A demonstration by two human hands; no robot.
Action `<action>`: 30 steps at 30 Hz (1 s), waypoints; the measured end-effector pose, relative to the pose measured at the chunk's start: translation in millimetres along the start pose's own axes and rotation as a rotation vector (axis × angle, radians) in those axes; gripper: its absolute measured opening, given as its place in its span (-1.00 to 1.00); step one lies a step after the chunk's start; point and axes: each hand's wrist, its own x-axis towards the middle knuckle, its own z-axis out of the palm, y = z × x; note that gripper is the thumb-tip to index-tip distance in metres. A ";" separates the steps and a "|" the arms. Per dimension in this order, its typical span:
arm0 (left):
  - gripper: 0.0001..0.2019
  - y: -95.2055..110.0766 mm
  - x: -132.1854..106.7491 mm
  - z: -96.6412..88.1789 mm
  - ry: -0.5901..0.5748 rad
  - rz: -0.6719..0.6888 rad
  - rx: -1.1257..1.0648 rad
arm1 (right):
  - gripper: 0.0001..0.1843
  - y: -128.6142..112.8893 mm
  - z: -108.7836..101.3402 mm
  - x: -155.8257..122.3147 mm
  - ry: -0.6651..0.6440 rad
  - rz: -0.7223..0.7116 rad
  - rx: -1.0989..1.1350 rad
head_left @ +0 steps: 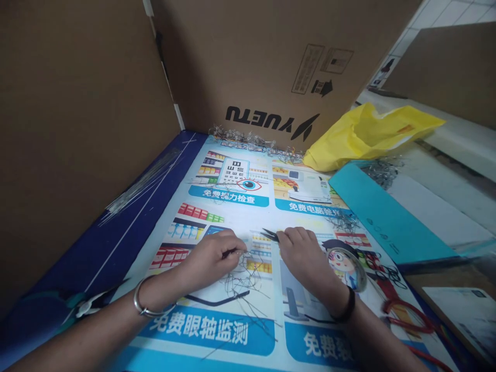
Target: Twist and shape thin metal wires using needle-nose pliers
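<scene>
My left hand (211,258) rests on a printed poster (232,206) with its fingers pinched on a thin dark wire. It wears a silver bangle at the wrist. My right hand (300,253) lies close beside it, closed around a small dark pointed tool (270,235) whose tip points left toward the other hand. A black band circles that wrist. A loose tangle of thin wires (244,281) lies on the poster just below both hands. A small clear piece sits between the two hands.
Cardboard walls (77,119) stand at the left and back. A yellow plastic bag (368,134) and a teal sheet (380,217) lie at the right. More wire piles sit at the back edge (248,139) and on the right (382,170). Pliers (91,305) lie at the left; red-handled tools (406,315) and a round lens (349,266) at the right.
</scene>
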 end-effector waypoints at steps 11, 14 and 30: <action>-0.79 -1.3 -0.6 1.3 0.041 0.009 0.077 | -0.94 -0.6 7.9 0.0 0.029 0.094 0.101; -0.78 -2.3 0.1 0.7 0.043 0.007 0.088 | -0.77 -5.6 -1.2 0.1 0.051 0.187 0.236; -0.78 -7.3 2.6 -2.7 0.048 -0.005 0.085 | -0.80 -24.8 3.8 0.3 0.230 0.379 0.835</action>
